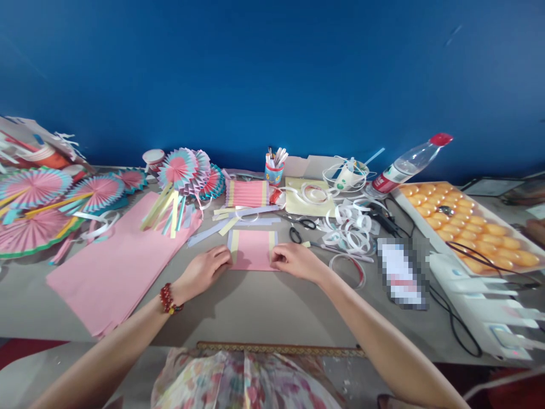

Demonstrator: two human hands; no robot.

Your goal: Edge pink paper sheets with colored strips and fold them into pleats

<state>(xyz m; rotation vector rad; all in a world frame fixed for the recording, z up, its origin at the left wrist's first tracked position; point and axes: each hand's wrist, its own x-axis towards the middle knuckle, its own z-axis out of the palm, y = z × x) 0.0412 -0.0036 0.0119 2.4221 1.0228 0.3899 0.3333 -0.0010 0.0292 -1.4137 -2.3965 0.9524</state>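
Note:
A pink sheet of paper (252,250) with yellow and lavender strips along its two sides lies on the grey table in front of me. My left hand (205,274) is closed at its left edge, fingertips pinched on the strip. At the opposite edge, my right hand (298,262) has curled fingers gripping the lower right corner. Just behind is a pleated pink paper (247,194) with yellow bands. Loose lavender and yellow paper strips (238,220) lie between the two. Black-handled scissors (301,230) rest beyond my right hand.
Large pink sheets (114,267) and folded paper rosettes (181,169) occupy the left. Curled white strips (351,224), a tilted plastic bottle (406,167), a blurred phone-like object (402,275), a power strip (477,307) and cables are on the right. A pen cup (275,172) stands at the blue wall.

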